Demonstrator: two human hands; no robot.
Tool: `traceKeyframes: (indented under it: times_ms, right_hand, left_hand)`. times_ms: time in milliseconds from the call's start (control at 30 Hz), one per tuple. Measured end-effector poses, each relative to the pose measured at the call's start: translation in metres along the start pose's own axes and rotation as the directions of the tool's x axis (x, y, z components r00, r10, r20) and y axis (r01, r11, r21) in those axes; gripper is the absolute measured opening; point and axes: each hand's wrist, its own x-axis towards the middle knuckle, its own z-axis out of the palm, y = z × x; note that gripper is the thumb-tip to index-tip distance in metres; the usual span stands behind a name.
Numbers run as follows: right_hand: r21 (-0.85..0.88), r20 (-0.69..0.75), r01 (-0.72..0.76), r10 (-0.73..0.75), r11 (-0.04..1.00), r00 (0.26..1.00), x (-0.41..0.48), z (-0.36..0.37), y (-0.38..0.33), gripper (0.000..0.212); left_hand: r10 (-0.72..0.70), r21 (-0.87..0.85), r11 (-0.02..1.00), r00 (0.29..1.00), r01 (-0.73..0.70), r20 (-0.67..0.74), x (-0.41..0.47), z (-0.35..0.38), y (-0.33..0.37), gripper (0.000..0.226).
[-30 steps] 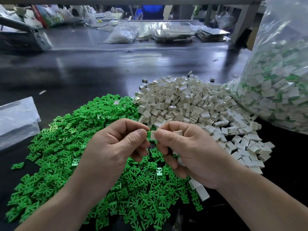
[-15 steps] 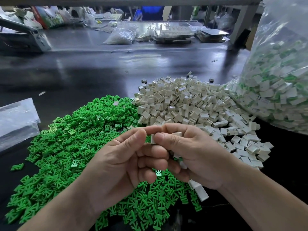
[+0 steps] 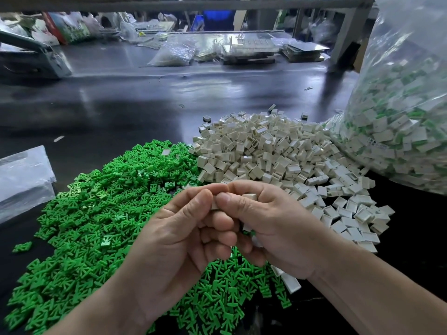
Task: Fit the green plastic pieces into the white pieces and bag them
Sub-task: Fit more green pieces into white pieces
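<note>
Both hands are up over the piles, thumbs meeting: left hand [image 3: 179, 240] and right hand [image 3: 271, 228] pinch one small white piece [image 3: 214, 205] between thumb tips & forefingers, only a sliver showing. Can't tell if a green insert sits in it, it's hidden by the thumbs. A second white piece [image 3: 249, 197] sits tucked behind the right thumb, spares seem held in that palm. These look light, stiff, smooth plastic, so prob. slippery; best gripped on the flat faces, open end left clear. Wrists angled inward, other fingers curled. Below the grip lies the green pile [image 3: 96, 213], beyond & right of it the white pile [image 3: 278, 151], far right the big clear bag [image 3: 399, 112] w/ finished ones.
</note>
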Motion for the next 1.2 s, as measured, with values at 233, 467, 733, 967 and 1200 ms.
traceKeyframes:
  times_ms: [233,467,733,967,1200]
  right_hand:
    - [0.006,0.016,0.011,-0.011,1.000,1.000,-0.0018,0.0000,-0.0001,0.034]
    - [-0.028,0.005,0.031,-0.031,0.999,1.000,-0.0030,0.0029,-0.0015,0.027]
    - [-0.020,-0.049,0.019,-0.020,1.000,0.999,-0.0003,0.0090,-0.0021,0.026]
    - [0.122,-0.053,-0.007,0.013,0.992,0.998,0.0042,0.0064,-0.0025,0.030]
    - [0.288,-0.011,-0.083,0.090,0.954,0.996,0.0051,0.0040,0.0014,0.013]
  left_hand:
    - [-0.002,-0.008,1.000,0.999,0.003,0.039,-0.0010,-0.0034,0.0001,0.038]
    - [0.040,0.032,0.999,0.999,-0.040,0.009,-0.0008,-0.0019,-0.0002,0.037]
    - [0.104,0.074,0.992,0.993,-0.099,-0.064,0.0004,0.0034,-0.0023,0.020]
    - [0.298,0.442,0.858,0.955,-0.262,-0.011,0.0007,0.0021,0.0016,0.017]
    - [0.569,0.881,0.338,0.817,-0.331,0.089,-0.0056,0.0057,0.0000,0.012]
